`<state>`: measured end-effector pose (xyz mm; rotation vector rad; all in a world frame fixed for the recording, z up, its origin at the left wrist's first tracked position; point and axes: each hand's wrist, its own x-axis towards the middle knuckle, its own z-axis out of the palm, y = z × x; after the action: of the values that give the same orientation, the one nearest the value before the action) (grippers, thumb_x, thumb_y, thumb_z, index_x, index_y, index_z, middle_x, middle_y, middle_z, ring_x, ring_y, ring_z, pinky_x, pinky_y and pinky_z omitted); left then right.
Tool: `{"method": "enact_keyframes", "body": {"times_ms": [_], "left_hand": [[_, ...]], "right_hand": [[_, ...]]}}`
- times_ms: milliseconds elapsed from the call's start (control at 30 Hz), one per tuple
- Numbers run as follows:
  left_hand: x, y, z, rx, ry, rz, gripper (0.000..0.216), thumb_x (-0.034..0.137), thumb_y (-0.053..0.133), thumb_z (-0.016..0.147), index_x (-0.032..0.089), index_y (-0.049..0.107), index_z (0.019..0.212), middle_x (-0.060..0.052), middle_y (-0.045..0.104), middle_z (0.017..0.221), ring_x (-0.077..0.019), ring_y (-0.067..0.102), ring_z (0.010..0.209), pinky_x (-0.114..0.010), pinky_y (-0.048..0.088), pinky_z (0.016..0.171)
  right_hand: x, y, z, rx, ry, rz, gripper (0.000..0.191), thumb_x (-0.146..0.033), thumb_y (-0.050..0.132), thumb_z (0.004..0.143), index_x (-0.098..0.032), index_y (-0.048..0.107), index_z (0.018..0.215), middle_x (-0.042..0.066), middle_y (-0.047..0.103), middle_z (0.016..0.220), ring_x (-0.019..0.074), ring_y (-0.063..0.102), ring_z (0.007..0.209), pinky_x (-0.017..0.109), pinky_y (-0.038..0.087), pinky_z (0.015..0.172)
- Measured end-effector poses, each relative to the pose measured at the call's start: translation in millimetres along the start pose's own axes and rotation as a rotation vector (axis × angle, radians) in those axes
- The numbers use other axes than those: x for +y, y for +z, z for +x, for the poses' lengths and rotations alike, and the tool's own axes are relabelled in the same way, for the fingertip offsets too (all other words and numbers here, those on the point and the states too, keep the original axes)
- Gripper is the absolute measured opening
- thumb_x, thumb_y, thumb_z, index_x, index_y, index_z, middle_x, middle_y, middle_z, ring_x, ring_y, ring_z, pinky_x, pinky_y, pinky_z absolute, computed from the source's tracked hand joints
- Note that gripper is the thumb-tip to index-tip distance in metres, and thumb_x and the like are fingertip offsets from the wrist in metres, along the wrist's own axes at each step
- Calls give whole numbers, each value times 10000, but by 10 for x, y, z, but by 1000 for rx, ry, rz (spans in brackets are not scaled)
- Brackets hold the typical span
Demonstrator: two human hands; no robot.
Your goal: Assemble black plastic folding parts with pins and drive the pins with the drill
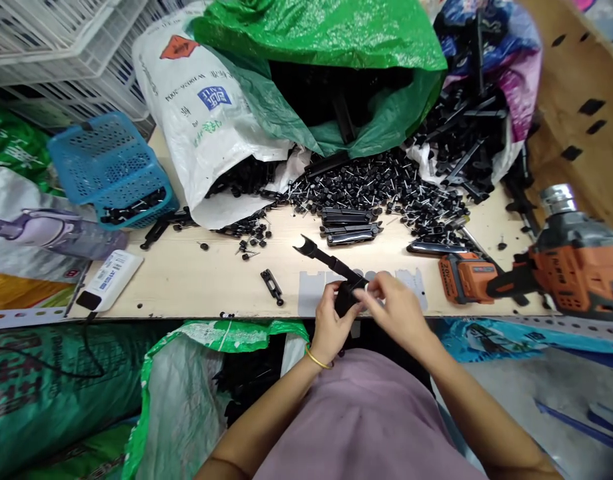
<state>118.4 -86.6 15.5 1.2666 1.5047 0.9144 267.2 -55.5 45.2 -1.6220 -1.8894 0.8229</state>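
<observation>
My left hand (330, 327) is closed around the thick lower end of a black plastic part, just above the bench's near edge. From there the part's long black arm with a forked tip (331, 260) slants up to the left. My right hand (393, 310) meets the same end from the right, thumb and fingers bent in a pinch. Whatever sits between those fingertips is too small or covered to make out. Left of my hands a short black link piece (272, 288) lies on the bench. Beyond them rest several stacked black clamp-like parts (351, 227).
A heap of black-headed pins (361, 183) spreads before a green sack (316, 33) and a white sack (201, 120). An orange power tool (576, 267) lies right. At left are a blue basket (106, 153), a purple bottle (61, 233) and a white device (111, 280).
</observation>
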Motion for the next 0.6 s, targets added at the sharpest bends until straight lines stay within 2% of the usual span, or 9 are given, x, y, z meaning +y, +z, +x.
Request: {"method": "enact_keyframes", "body": {"times_ms": [67, 133, 233, 333, 400, 433, 500, 600], "left_hand": [[1, -17, 28, 16, 19, 81, 333, 326, 614, 806, 199, 473, 1079, -64, 594, 1020, -210, 575, 960, -341, 432, 864], [14, -38, 32, 21, 56, 163, 336, 312, 611, 802, 195, 469, 1083, -68, 589, 1036, -212, 569, 981, -343, 431, 872], [37, -81, 4, -29, 90, 231, 380, 278, 606, 793, 189, 441, 1124, -67, 584, 1037, -207, 573, 970, -337, 438, 859], [42, -114, -18, -118, 55, 277, 344, 311, 598, 799, 190, 462, 1091, -42, 600, 930, -201, 594, 874, -321, 456, 782], [35, -112, -8, -162, 28, 285, 322, 353, 607, 793, 194, 486, 1045, -32, 610, 878, -204, 606, 831, -311, 461, 736], [30, -104, 4, -167, 17, 286, 318, 363, 611, 790, 197, 490, 1033, -31, 617, 872, -208, 612, 828, -310, 463, 726], [22, -80, 33, -139, 4, 296, 328, 362, 612, 790, 201, 480, 1044, -38, 630, 890, -219, 625, 839, -315, 467, 725], [20, -53, 67, -49, -3, 363, 373, 350, 597, 806, 197, 433, 1105, -60, 637, 927, -237, 637, 852, -328, 471, 724]], "right_hand": [[63, 136, -81, -122, -40, -56, 235, -411, 436, 910, -211, 480, 795, 35, 554, 726, 177, 500, 661, 288, 351, 605], [125, 207, -90, -134, -129, -145, 240, -360, 372, 944, -200, 484, 804, 51, 565, 764, 186, 499, 706, 295, 349, 630], [240, 157, -17, -183, -409, -357, 265, -337, 365, 954, -192, 509, 784, 55, 563, 758, 192, 471, 730, 314, 323, 659], [383, 22, 82, -255, -715, -515, 225, -270, 384, 949, -188, 553, 826, 56, 584, 785, 190, 456, 743, 332, 308, 694], [458, -41, 142, -299, -814, -518, 207, -222, 375, 947, -187, 572, 895, 68, 610, 862, 183, 461, 761, 334, 311, 721], [479, -55, 169, -314, -810, -489, 212, -225, 374, 947, -186, 577, 903, 75, 615, 882, 182, 466, 768, 332, 313, 724], [478, -43, 212, -333, -679, -366, 240, -299, 392, 945, -183, 578, 849, 79, 608, 842, 181, 472, 763, 326, 319, 712], [394, 59, 223, -433, -235, 63, 384, -455, 378, 931, -182, 521, 701, 29, 531, 661, 154, 458, 652, 294, 324, 632]]}}
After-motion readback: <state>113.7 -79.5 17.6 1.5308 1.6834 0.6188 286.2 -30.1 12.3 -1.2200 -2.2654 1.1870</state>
